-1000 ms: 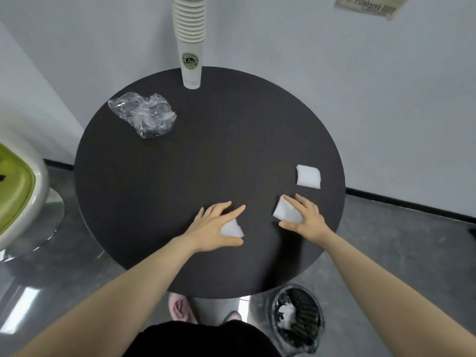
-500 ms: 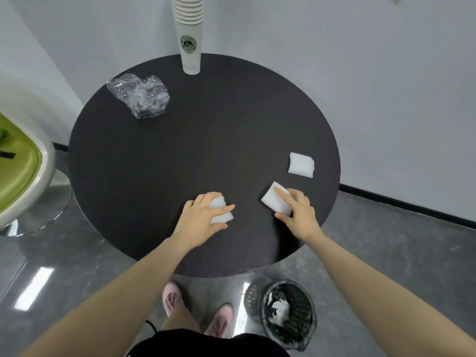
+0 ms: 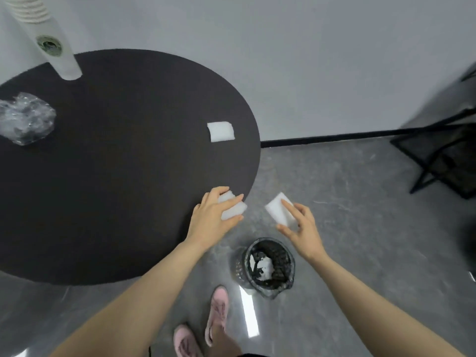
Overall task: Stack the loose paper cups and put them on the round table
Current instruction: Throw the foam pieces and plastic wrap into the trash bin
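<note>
**A:** Where are the paper cups right now?

**B:** The cup stack (image 3: 45,39) stands upright at the far left edge of the round table (image 3: 116,176), tall and nested, its top cut off by the frame. No loose cups are visible anywhere in this view.

**A:** And the hands?

**B:** The left hand (image 3: 215,217) curls its fingers and thumb around a white foam block (image 3: 231,208) at the table's near right edge. The right hand (image 3: 301,228) pinches a second white block (image 3: 280,211) between thumb and fingers, off the table and above the floor.

**A:** What has just changed?

**B:** Half a second ago both blocks lay on the tabletop under the hands. Now both are lifted and carried rightward, and the view has swung the same way, so the cups have slid to the upper left corner.

**A:** What lies beyond the hands?

**B:** A third white block (image 3: 221,131) remains on the table near its right edge. A crumpled clear plastic wrapper (image 3: 25,118) sits at the left, near the cup stack. Below the hands, on the grey floor, a black-lined waste bin (image 3: 268,266) holds something white. Pink shoes (image 3: 217,313) show at the bottom.

**A:** What does that mean for the task?

**B:** The stacking looks finished. The hands seem to be clearing packing scraps toward the bin, with one block and the wrapper left.
</note>
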Motion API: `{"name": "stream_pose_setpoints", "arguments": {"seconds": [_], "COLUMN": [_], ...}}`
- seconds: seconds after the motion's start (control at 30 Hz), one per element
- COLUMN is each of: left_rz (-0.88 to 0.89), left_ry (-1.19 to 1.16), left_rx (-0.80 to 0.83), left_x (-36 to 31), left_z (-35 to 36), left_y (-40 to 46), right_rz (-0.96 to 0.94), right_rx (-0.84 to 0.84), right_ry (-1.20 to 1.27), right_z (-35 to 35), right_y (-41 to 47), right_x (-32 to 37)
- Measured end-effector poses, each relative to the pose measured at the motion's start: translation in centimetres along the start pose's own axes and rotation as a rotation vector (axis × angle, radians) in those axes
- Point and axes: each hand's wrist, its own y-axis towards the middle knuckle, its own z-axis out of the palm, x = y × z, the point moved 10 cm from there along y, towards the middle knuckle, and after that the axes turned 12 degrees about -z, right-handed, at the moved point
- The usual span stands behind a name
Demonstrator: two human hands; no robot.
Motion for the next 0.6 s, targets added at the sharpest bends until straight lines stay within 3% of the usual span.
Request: {"name": "stream_pose_setpoints", "arguments": {"seconds": [0.27,0.6], "left_rz": [0.097,-0.066], "left_ry": [0.096,0.293], "left_rx": [0.260,0.442], "left_x": [-4.9,2.3], "left_z": [11.8,30.8], "left_y": [-0.7,2.1], "right_rz": [0.286,0.449], "right_rx": [0.037,0.203], "right_ry": [-0.135,-0.178], "right_z": [-0.2,6.7], "right_y": [-9.6,-12.1], "right_x": [-10.5,-25.2]}}
